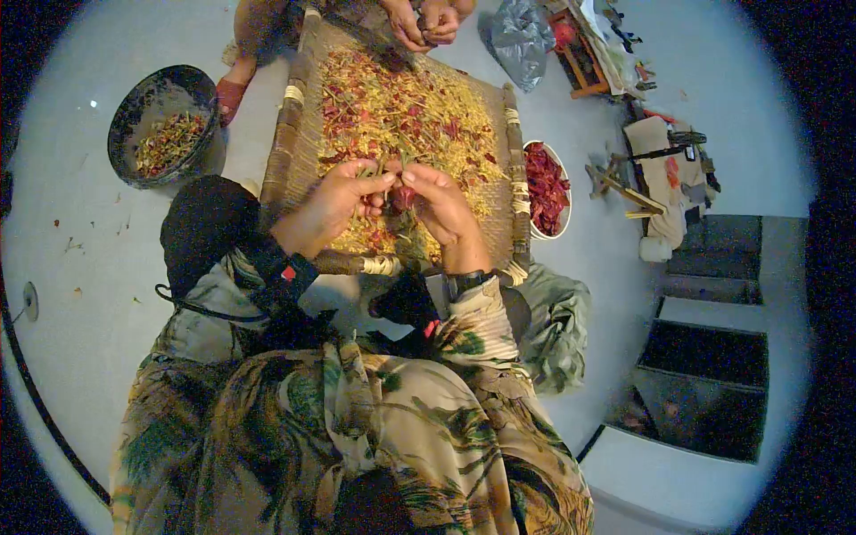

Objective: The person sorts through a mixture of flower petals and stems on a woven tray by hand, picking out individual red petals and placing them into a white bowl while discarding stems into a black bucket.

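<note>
Over a woven tray frame (289, 147), my two hands meet, fingertips close together. My left hand (343, 198) is closed in a pinch, with a thin greenish stem at its fingertips. A dark red dried chili pepper (404, 198) hangs beside the thumb of my right hand (443, 209), whose fingers pinch it near its stem end. Beneath them, yellow seeds (464, 111) lie spread on the woven surface, mixed with red chili pieces and stems.
At the left stands a black bucket (119, 143) with stems and chili scraps inside. A white bucket (565, 218) of red chilies sits right of the tray. Another person's hands (423, 22) work at its far end. A grey plastic bag (522, 40) lies beyond.
</note>
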`<state>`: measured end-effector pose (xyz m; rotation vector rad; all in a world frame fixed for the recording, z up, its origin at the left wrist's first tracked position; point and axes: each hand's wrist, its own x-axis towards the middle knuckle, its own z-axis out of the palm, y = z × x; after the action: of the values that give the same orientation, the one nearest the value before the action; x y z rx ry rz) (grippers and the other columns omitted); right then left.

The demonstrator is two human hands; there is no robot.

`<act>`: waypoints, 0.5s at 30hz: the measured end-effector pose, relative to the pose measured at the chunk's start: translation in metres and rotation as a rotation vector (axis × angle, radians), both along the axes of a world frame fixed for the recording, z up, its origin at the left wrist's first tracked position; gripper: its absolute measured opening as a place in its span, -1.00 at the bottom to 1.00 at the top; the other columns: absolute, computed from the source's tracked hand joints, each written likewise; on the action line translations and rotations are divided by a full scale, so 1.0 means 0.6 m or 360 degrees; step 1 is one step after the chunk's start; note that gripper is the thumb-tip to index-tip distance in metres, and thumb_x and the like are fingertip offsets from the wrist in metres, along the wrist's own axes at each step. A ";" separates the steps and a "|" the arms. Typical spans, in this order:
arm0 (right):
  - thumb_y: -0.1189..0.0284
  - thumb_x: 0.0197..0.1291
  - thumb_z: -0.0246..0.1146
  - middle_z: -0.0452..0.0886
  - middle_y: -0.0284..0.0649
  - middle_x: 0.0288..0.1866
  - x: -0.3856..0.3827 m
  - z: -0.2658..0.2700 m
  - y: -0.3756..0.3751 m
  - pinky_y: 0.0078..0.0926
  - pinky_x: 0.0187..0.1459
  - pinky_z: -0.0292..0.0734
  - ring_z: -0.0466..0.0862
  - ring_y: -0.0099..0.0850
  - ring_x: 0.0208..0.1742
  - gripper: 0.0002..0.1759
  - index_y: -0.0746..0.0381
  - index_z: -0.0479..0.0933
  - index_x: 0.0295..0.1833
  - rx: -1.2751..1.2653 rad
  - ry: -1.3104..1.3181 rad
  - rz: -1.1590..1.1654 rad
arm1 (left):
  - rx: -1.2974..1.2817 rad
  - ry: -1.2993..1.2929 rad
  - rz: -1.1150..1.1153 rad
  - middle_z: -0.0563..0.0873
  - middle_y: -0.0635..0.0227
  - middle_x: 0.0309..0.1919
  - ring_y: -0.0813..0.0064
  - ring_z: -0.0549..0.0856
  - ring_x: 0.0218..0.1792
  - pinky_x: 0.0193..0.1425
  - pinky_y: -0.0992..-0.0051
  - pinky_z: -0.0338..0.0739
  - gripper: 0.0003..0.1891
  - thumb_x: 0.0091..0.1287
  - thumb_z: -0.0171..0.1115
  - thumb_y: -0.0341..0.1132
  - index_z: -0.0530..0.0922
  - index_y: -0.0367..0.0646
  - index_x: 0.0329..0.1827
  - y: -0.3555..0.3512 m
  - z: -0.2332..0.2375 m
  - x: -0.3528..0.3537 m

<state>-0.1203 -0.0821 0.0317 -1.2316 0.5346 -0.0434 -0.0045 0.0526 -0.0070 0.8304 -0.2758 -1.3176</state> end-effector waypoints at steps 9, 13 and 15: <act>0.36 0.15 0.19 0.59 -0.37 -0.22 -0.017 -0.009 0.001 -0.66 -0.22 0.42 0.51 -0.58 -0.28 -0.64 0.28 0.49 0.04 0.0067 -0.0092 -0.0339 | -0.0103 -0.0357 0.0452 0.59 0.49 -0.44 0.70 0.50 -0.55 -0.48 0.70 0.41 -0.80 0.23 0.17 -0.32 0.50 -0.16 -0.12 0.090 0.090 0.110; 0.38 0.14 0.19 0.58 -0.39 -0.22 -0.025 -0.029 -0.010 -0.67 -0.32 0.40 0.50 -0.60 -0.34 -0.66 0.28 0.49 0.03 0.0124 -0.0191 -0.0386 | 0.0165 -0.0865 0.0956 0.57 0.48 -0.45 0.72 0.48 -0.54 -0.45 0.72 0.41 -0.79 0.20 0.19 -0.32 0.51 -0.19 -0.14 0.168 0.118 0.234; 0.44 0.16 0.17 0.59 -0.37 -0.28 -0.018 -0.018 0.005 -0.70 -0.44 0.42 0.53 -0.65 -0.42 -0.69 0.33 0.47 0.01 0.0161 -0.0137 -0.0486 | 0.0517 -0.1300 0.1053 0.61 0.37 -0.34 0.59 0.58 -0.38 -0.29 0.60 0.50 -0.67 0.19 0.21 -0.24 0.51 -0.22 -0.05 0.206 0.095 0.306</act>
<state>-0.1312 -0.0791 0.0207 -1.0366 0.6381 -0.3227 0.1791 0.1760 0.0498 1.5614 -0.3816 -0.3547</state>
